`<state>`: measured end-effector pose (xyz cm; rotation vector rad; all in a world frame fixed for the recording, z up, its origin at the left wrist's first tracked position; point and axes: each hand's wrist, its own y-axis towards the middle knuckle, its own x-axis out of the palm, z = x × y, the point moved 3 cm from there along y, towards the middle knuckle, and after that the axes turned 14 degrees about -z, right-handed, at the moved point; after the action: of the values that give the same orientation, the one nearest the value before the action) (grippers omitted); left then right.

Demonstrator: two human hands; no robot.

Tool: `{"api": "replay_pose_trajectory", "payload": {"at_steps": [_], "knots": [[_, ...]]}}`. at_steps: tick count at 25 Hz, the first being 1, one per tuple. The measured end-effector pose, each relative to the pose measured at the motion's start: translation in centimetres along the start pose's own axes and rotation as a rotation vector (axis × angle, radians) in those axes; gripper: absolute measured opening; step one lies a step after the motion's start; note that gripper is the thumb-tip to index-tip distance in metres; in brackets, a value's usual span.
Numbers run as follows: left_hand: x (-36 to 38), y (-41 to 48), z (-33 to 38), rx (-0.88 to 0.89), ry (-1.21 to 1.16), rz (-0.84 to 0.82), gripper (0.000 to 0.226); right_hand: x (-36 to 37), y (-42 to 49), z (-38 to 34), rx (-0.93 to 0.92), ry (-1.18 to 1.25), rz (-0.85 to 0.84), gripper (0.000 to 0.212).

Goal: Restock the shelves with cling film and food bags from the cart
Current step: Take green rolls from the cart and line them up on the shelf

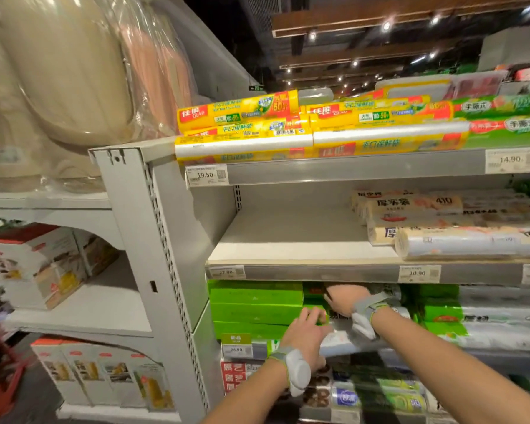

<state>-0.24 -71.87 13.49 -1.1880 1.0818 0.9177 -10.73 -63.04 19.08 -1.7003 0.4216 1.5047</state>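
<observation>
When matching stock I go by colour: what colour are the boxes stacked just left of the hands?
The boxes are bright green, shown best in the head view.

we see yellow boxes point(242, 117) with red logo panels and green patches, plain bright green boxes point(254, 296), cream rolls point(410, 206) with dark lettering, pale grey shelving point(172, 240), white price tags point(207, 175) with dark print, and grey-and-white wrist bands point(297, 371) edged in green.
</observation>
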Motion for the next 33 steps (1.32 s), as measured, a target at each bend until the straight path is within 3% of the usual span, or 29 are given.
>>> {"api": "replay_pose_trajectory", "payload": {"at_steps": [2, 5, 8, 11, 14, 17, 22, 24, 27, 30, 33], "knots": [[-1.2, -1.1, 0.3, -0.032, 0.025, -0.014, 0.058, -0.2, -2.0, -0.4, -0.118, 0.035, 0.165, 0.038], [-3.2, -2.1, 1.1, -0.076, -0.007, 0.018, 0.052, 0.6, -5.6, 0.6, -0.327, 0.113, 0.138, 0.044], [-4.9, -2.4, 1.9, -0.12, -0.066, 0.062, 0.048, 1.9, -8.3, 2.8, -0.319, 0.177, 0.073, 0.045], [-6.3, -2.1, 2.9, -0.147, -0.026, 0.163, 0.048, 2.3, -9.7, 4.4, -0.286, 0.102, 0.142, 0.055], [-6.5, -2.3, 2.4, -0.249, -0.056, 0.211, 0.064, 2.1, -11.0, 6.4, -0.208, 0.127, 0.255, 0.064], [-5.1, -2.5, 0.6, -0.232, -0.339, 0.134, 0.068, 2.5, -11.6, 7.8, -0.166, 0.162, 0.225, 0.062], [-3.5, -2.8, -0.9, -0.12, -1.003, 0.285, 0.045, 2.6, -10.4, 7.6, -0.18, 0.183, 0.078, 0.041], [-2.6, -2.2, -1.5, -0.117, -1.188, 0.253, 0.042, 2.5, -10.0, 7.6, -0.216, 0.219, 0.074, 0.046], [-1.3, -2.0, -1.8, -0.17, -1.263, 0.194, 0.051, 2.6, -9.6, 7.1, -0.231, 0.201, 0.07, 0.063], [-1.0, -1.8, -1.7, -0.19, -1.298, 0.235, 0.053, 2.6, -9.3, 6.5, -0.22, 0.174, 0.126, 0.047], [-0.9, -1.1, -1.4, -0.236, -1.503, 0.306, 0.044, 2.6, -8.9, 7.0, -0.151, 0.162, 0.255, 0.037]]}}
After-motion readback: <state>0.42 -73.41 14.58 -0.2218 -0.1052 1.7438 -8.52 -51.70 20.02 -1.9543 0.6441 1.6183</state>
